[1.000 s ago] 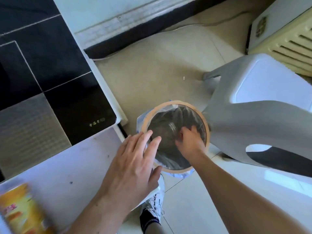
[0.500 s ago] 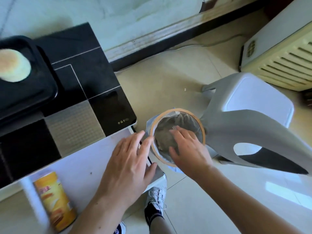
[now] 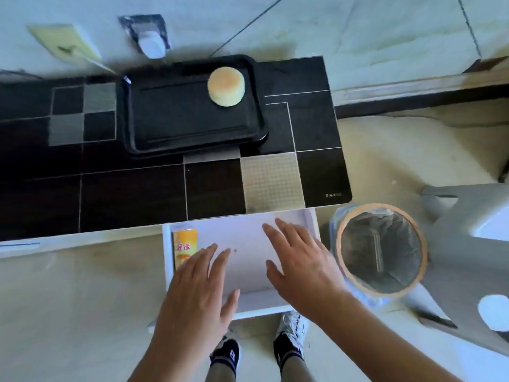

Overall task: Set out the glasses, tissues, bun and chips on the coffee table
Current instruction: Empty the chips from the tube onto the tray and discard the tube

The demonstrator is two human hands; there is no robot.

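Both hands are held flat, palms down, over an open white drawer pulled out from the near edge of the coffee table. The left hand is seen with fingers straight and spread, nothing grasped; its fingertips lie just beside a yellow chips can, which is lying in the left part of the drawer. The right hand is likewise released, fingers extended over the drawer's right part. The bun is placed on the far right part of a black tray on the black tabletop. A lined waste bin is set on the floor to the right of the drawer, with a grey stool just beyond it
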